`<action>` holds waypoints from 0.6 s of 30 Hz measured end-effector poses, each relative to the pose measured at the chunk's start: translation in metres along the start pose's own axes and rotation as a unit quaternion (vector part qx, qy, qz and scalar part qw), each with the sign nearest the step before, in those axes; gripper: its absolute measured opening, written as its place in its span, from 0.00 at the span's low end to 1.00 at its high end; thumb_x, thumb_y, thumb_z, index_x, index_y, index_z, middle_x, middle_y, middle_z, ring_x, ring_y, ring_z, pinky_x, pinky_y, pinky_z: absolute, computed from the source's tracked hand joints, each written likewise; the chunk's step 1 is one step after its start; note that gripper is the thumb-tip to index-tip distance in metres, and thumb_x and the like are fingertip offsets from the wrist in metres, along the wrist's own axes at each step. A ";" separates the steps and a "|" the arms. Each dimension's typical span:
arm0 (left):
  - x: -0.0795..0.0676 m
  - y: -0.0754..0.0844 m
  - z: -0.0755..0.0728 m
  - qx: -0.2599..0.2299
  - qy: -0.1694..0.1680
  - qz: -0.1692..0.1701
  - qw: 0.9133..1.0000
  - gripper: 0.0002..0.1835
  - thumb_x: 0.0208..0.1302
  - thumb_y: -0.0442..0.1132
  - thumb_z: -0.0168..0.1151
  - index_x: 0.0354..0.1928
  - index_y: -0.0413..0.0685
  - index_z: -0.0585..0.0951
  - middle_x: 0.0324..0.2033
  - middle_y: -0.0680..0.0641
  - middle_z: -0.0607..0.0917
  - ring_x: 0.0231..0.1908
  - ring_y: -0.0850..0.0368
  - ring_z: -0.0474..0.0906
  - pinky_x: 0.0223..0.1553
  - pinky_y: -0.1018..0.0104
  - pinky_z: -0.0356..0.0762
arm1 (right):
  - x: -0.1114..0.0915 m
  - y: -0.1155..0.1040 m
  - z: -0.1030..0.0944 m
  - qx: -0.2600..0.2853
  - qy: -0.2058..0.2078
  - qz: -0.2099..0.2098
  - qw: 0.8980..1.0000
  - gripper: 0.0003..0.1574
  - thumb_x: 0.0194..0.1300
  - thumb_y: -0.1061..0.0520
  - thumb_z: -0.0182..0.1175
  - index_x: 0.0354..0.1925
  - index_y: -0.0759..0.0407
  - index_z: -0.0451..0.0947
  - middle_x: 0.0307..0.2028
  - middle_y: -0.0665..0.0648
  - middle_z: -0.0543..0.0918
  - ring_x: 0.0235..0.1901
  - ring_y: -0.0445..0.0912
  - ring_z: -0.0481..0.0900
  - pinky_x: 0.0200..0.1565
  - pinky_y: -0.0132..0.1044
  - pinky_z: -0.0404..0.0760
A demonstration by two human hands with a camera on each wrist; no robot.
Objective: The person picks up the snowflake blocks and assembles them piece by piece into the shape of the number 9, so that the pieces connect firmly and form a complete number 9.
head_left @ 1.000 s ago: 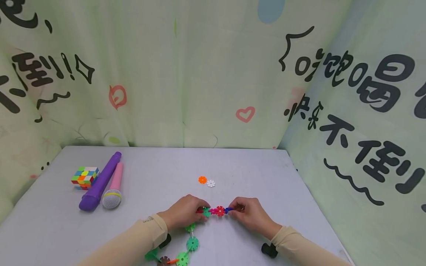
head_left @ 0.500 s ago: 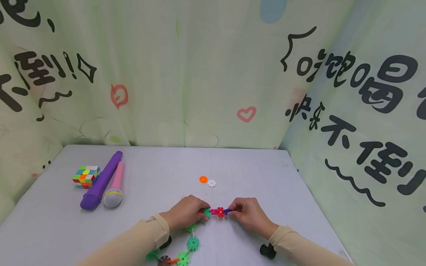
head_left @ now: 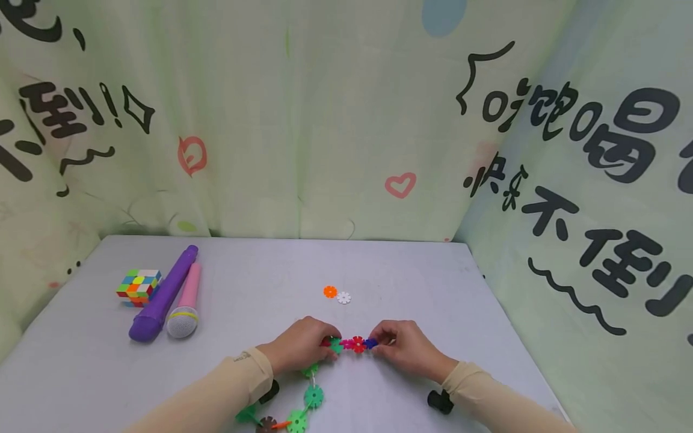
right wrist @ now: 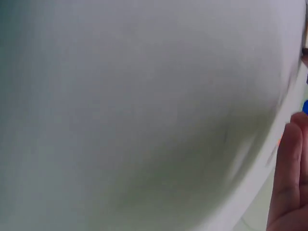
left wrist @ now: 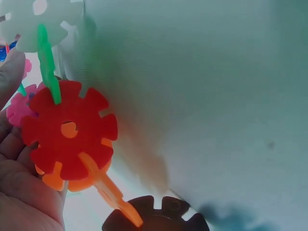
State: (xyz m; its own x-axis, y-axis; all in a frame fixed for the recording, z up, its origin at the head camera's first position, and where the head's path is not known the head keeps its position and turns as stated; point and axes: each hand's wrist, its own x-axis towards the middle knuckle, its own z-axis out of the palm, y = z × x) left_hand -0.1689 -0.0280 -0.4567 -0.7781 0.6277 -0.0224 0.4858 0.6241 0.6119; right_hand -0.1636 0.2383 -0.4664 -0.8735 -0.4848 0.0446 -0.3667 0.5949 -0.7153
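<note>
A chain of slotted plastic snowflake discs [head_left: 314, 396] curves over the white table, green ones low down. My left hand [head_left: 301, 345] pinches the chain near a green disc [head_left: 336, 345]. From there pink and red discs [head_left: 358, 344] run right to a blue disc [head_left: 370, 343] at the end. Thumb and fingers of my right hand [head_left: 412, 352] pinch that blue disc. In the left wrist view, a red disc [left wrist: 91, 115] and a brown disc [left wrist: 156, 219] hang beside the palm. Only a blue edge [right wrist: 305, 107] shows by the fingertips in the right wrist view.
Beyond the hands lie a loose orange disc [head_left: 330, 291] and a white disc [head_left: 343, 297]. At the left are a puzzle cube [head_left: 139, 287], a purple microphone-shaped case [head_left: 162, 300] and a pink microphone [head_left: 185, 307]. Printed curtains [head_left: 325, 120] stand behind the table.
The blue disc now shows a wider face beside the right fingertips, where it looked thin before. Both hands stay almost in place.
</note>
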 end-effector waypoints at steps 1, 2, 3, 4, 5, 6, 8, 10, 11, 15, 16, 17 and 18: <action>0.000 0.000 0.000 -0.002 0.002 0.000 1.000 0.17 0.58 0.42 0.75 0.50 0.47 0.86 0.32 0.60 0.81 0.32 0.63 0.72 0.38 0.69 0.75 | 0.001 0.001 -0.003 0.002 -0.011 -0.001 1.000 0.14 0.57 0.68 0.71 0.38 0.53 0.83 0.35 0.44 0.84 0.34 0.40 0.82 0.40 0.34 0.82; -0.001 0.000 -0.001 -0.003 0.003 0.000 1.000 0.17 0.58 0.42 0.75 0.50 0.47 0.86 0.31 0.60 0.80 0.32 0.63 0.72 0.38 0.69 0.74 | 0.002 0.002 -0.007 0.004 -0.021 0.000 1.000 0.14 0.57 0.69 0.70 0.39 0.54 0.83 0.36 0.45 0.84 0.35 0.40 0.82 0.41 0.34 0.82; -0.001 -0.001 -0.001 -0.003 0.004 0.001 1.000 0.18 0.59 0.42 0.75 0.50 0.47 0.86 0.31 0.60 0.80 0.32 0.63 0.71 0.37 0.69 0.74 | 0.003 0.004 -0.010 0.006 -0.030 0.001 1.000 0.15 0.58 0.70 0.70 0.41 0.54 0.83 0.37 0.45 0.84 0.35 0.41 0.82 0.42 0.34 0.82; -0.001 -0.001 -0.001 -0.002 0.005 0.001 1.000 0.18 0.59 0.42 0.75 0.50 0.47 0.86 0.31 0.60 0.80 0.32 0.63 0.71 0.37 0.69 0.74 | 0.005 0.005 -0.013 0.006 -0.036 0.005 0.999 0.15 0.58 0.70 0.69 0.41 0.55 0.83 0.37 0.46 0.84 0.36 0.41 0.82 0.42 0.34 0.82; -0.001 -0.001 -0.001 -0.002 0.005 0.001 1.000 0.18 0.59 0.42 0.75 0.50 0.47 0.86 0.31 0.60 0.80 0.32 0.63 0.71 0.37 0.69 0.73 | 0.008 0.007 -0.017 0.008 -0.041 0.009 0.999 0.15 0.58 0.71 0.69 0.42 0.56 0.83 0.38 0.47 0.84 0.37 0.42 0.82 0.43 0.34 0.82; -0.001 -0.002 0.000 -0.001 0.004 0.000 1.000 0.18 0.59 0.42 0.75 0.50 0.47 0.86 0.31 0.60 0.79 0.32 0.63 0.71 0.37 0.69 0.73 | 0.011 0.008 -0.020 0.012 -0.045 0.014 0.999 0.15 0.58 0.71 0.69 0.42 0.58 0.83 0.38 0.48 0.85 0.37 0.43 0.82 0.43 0.34 0.81; -0.001 -0.002 0.000 0.003 0.002 -0.003 1.000 0.18 0.59 0.43 0.75 0.50 0.48 0.86 0.30 0.61 0.79 0.32 0.63 0.71 0.38 0.69 0.73 | 0.019 0.012 -0.026 0.020 -0.046 0.024 0.998 0.14 0.58 0.70 0.69 0.43 0.60 0.83 0.38 0.51 0.85 0.37 0.45 0.82 0.43 0.33 0.81; -0.001 -0.003 0.000 0.006 0.000 -0.007 1.000 0.18 0.59 0.44 0.75 0.50 0.49 0.86 0.30 0.61 0.78 0.32 0.63 0.71 0.38 0.69 0.73 | 0.029 0.016 -0.030 0.036 -0.048 0.034 0.998 0.13 0.59 0.70 0.69 0.44 0.63 0.83 0.38 0.55 0.86 0.37 0.46 0.83 0.42 0.34 0.81; -0.001 -0.003 0.000 0.007 -0.001 -0.008 1.000 0.18 0.59 0.44 0.75 0.50 0.49 0.86 0.30 0.61 0.78 0.32 0.63 0.71 0.38 0.69 0.73 | 0.034 0.017 -0.032 0.047 -0.050 0.039 0.997 0.14 0.58 0.70 0.68 0.44 0.64 0.83 0.39 0.56 0.86 0.37 0.47 0.83 0.41 0.34 0.81; -0.002 -0.002 -0.001 0.016 -0.001 -0.004 1.000 0.18 0.58 0.46 0.75 0.50 0.50 0.86 0.30 0.61 0.79 0.32 0.63 0.71 0.39 0.68 0.73 | 0.056 0.023 -0.035 0.061 -0.064 0.064 0.994 0.15 0.59 0.69 0.69 0.46 0.66 0.82 0.38 0.56 0.85 0.35 0.46 0.82 0.39 0.35 0.82; -0.002 -0.001 -0.001 0.019 0.000 -0.002 1.000 0.18 0.58 0.46 0.75 0.49 0.50 0.86 0.31 0.60 0.79 0.32 0.63 0.71 0.39 0.67 0.74 | 0.061 0.024 -0.035 0.060 -0.066 0.071 0.993 0.15 0.59 0.69 0.69 0.46 0.66 0.82 0.37 0.55 0.85 0.34 0.46 0.82 0.39 0.35 0.82; -0.002 -0.001 -0.001 0.022 0.001 0.000 1.000 0.18 0.58 0.47 0.75 0.49 0.50 0.86 0.32 0.60 0.80 0.33 0.63 0.71 0.40 0.67 0.74 | 0.066 0.025 -0.035 0.057 -0.067 0.079 0.993 0.15 0.59 0.68 0.69 0.46 0.65 0.82 0.37 0.54 0.85 0.34 0.45 0.82 0.39 0.35 0.82; -0.002 -0.001 -0.002 0.024 0.002 0.003 1.000 0.18 0.57 0.47 0.75 0.49 0.51 0.86 0.32 0.60 0.81 0.33 0.63 0.72 0.41 0.67 0.74 | 0.071 0.024 -0.035 0.053 -0.067 0.086 0.993 0.15 0.59 0.67 0.69 0.47 0.64 0.82 0.37 0.53 0.85 0.34 0.45 0.81 0.39 0.35 0.82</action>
State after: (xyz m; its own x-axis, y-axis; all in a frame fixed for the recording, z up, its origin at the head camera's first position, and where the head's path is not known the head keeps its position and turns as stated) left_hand -0.1681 -0.0307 -0.4559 -0.7768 0.6295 -0.0159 0.5090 0.6426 0.5726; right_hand -0.2454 0.2409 -0.4564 -0.8678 -0.4660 -0.1726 -0.1737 0.6097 -0.7733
